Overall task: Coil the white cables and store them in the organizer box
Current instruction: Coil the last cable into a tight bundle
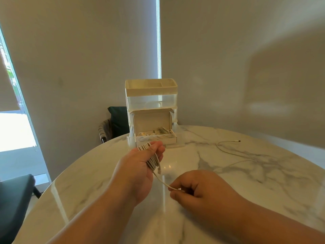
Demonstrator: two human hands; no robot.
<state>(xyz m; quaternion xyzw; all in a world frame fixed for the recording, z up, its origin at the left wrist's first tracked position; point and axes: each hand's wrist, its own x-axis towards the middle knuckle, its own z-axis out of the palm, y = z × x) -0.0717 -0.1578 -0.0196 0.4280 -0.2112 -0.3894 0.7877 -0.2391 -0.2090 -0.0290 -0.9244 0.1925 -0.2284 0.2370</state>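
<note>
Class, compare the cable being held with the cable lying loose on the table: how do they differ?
The held cable is mostly wound into loops; the loose cable trails uncoiled. The held one is gripped by the left hand, its tail pinched by the right hand; the loose one lies untouched on the table. Both are thin and white.

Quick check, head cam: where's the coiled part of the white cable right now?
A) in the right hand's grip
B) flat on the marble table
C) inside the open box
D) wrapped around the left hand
D: the coiled white cable loops around the fingers of the left hand, while the right hand only pinches the loose tail running from it.
</note>
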